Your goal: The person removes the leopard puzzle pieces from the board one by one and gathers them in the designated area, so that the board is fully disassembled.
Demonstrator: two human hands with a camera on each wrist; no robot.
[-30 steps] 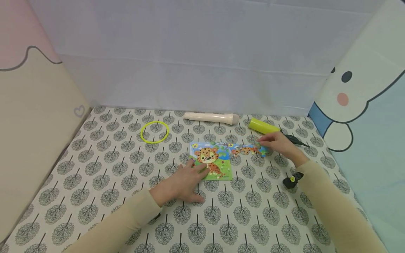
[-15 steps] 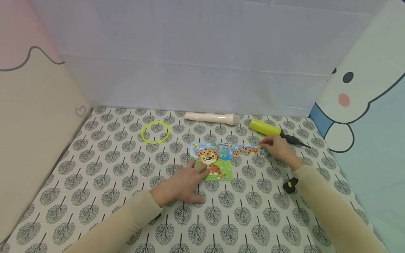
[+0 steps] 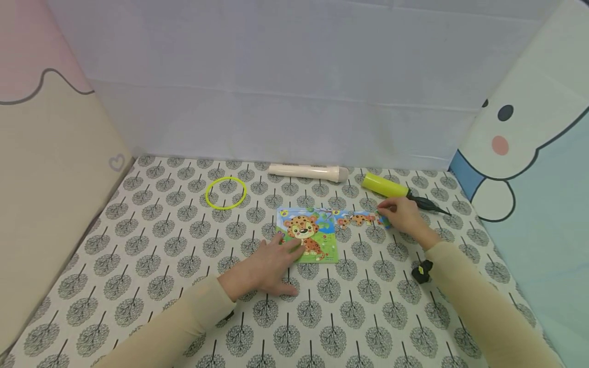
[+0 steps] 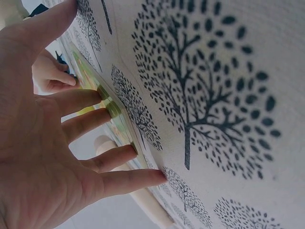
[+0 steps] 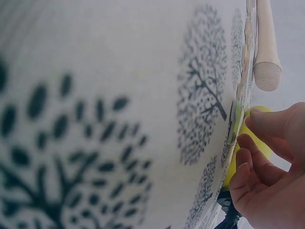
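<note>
In the head view a picture puzzle (image 3: 324,243) with a cartoon leopard lies on the tablecloth. My left hand (image 3: 271,266) rests across its lower left part with fingers spread; the left wrist view has the fingertips (image 4: 127,151) on the board's edge. A strip of joined puzzle pieces (image 3: 358,220) with leopard spots runs right from the puzzle's upper right corner. At the strip's far end my right hand (image 3: 405,217) pinches a blue-green puzzle piece (image 3: 385,222) with thumb and forefinger, and the other fingers are curled. The hand partly covers that piece.
Behind the puzzle lies a white microphone (image 3: 306,172). A yellow-green hand pump (image 3: 385,185) with a black nozzle lies just beyond my right hand. Farther left is a yellow ring (image 3: 225,193). Cloth walls (image 3: 294,102) enclose the back and sides.
My right hand has shifted slightly right and down with the puzzle piece, which has turned a little at the strip's end. My left hand has stayed on the puzzle.
</note>
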